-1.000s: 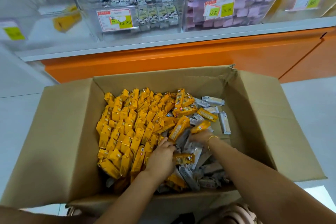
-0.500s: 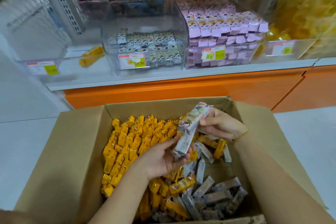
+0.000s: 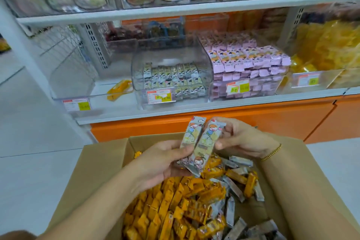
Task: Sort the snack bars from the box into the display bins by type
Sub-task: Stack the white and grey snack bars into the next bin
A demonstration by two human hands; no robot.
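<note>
**A:** A shop aisle with a pale floor and an orange-fronted shelf (image 3: 194,107) carrying clear bins. Where are the snack bars?

**B:** Most lie in the cardboard box (image 3: 101,161) in front of the shelf. Yellow-wrapped bars (image 3: 175,200) are packed on its left and loose grey-wrapped bars (image 3: 231,187) lie on its right. A small bundle of cartoon-print bars (image 3: 200,142) is up above the box, between both hands. Two fronts show, and there may be more behind.

**A:** How are the hands set?

**B:** The left hand (image 3: 161,161) curls round the bundle's lower ends, thumb across the front. The right hand (image 3: 241,140) pinches the upper part, thumb on the wrapper and fingers behind.

**A:** Which bin suits them?

**B:** Probably the middle bin (image 3: 175,54). Its rows seem to carry the same grey print, though they are blurred. Pink packs (image 3: 249,68) fill the bin to its right, and a few yellow packets (image 3: 118,88) lie in the left bin (image 3: 74,76).

**A:** How will they handle?

**B:** I judge them light. The film looks glossy and is likely slick, so stacked bars may slide past one another. The crimped ends look floppy, while the middles should be firmer. I would square the bundle and grip across the middle without squeezing hard, since the contents might crumble.
</note>
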